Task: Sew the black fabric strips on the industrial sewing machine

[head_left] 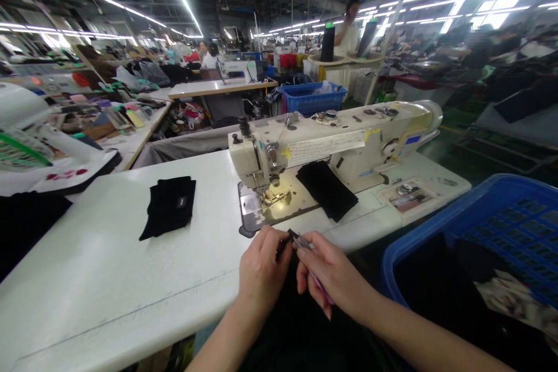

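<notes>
Just in front of the table edge, my left hand [264, 267] is closed on a piece of black fabric [283, 242], pinching its upper edge. My right hand [333, 273] is wrapped round small thread snips [304, 242] with grey pointed blades and a pinkish handle end. The blade tips are at the fabric, between both hands; whether they touch it I cannot tell. Beyond my hands stands a sewing machine [300, 133], its presser foot area lit. A stack of black fabric pieces [328, 189] lies on its bed. My fingers partly hide the held fabric.
Folded black pieces with a small label [172, 206] lie on the white table [108, 273] at left. A blue basket [436, 215] holding dark cloth stands close on my right. Behind the machine are another blue basket [313, 99] and thread cones [328, 43]. A person [349, 35] stands farther back.
</notes>
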### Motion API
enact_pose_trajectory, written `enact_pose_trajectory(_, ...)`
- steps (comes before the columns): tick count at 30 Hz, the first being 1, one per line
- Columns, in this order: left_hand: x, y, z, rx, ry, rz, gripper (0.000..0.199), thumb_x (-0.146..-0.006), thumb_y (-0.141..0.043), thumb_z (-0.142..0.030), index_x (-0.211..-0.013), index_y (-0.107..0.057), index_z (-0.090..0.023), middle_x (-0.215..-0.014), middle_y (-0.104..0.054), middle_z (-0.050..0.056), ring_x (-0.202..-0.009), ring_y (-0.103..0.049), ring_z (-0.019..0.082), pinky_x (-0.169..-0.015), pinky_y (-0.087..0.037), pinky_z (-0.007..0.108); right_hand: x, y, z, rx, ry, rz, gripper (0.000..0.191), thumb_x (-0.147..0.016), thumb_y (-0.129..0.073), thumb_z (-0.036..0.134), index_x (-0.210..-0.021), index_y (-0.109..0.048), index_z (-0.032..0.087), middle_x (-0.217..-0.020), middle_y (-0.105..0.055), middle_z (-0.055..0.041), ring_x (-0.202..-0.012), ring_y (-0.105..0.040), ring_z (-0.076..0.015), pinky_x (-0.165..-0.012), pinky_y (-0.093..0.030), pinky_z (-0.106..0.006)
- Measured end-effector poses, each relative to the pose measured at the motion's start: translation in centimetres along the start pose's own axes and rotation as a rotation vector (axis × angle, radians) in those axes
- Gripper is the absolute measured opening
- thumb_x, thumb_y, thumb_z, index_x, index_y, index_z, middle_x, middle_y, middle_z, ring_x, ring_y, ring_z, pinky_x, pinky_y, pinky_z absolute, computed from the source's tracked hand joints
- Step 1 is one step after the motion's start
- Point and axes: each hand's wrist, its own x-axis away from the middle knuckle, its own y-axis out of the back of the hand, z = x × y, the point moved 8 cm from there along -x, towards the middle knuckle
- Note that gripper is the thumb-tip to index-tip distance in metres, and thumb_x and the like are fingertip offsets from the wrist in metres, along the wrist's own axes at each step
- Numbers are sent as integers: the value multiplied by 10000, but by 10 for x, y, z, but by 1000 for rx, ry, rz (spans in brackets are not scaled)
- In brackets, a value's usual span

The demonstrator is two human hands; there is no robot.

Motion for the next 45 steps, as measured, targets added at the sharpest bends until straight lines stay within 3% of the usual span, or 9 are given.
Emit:
enact_pose_trajectory(10, 3, -3, 4, -34, -16, 15, 99, -938, -536, -178, -854, -575, -212, -765, -590, 9, -666, -594, 151, -568, -425, 236, 0, 1, 0, -7, -6, -8, 479, -888, -487, 673, -1014, -427, 215, -581, -592, 72, -302, -386, -63, -267, -309, -154)
enact_pose_trajectory(28, 6, -4, -7, -60, -150, -36, 106, -989, -494, -182, -907, -558, -196, -767, -574, 4, -654, -575, 144, -577, -431, 223, -1, 0, -3, -72, -62, -19, 464, -849, -519, 664, -964, -421, 225, -532, -568, 83, -295, -361, -66, -256, -282, -150)
enact_pose_trajectory(45, 1, -11, -4, -78, -51, 12, 157, -951, -493, -196, -807, -557, -199, -716, -585, 5, -617, -575, 152, -559, -411, 241, -5, 1, -13, -24, 35, -125, 538, -861, -456, 752, -995, -381, 236, -554, -541, 102, -291, -386, -70, -251, -295, -153)
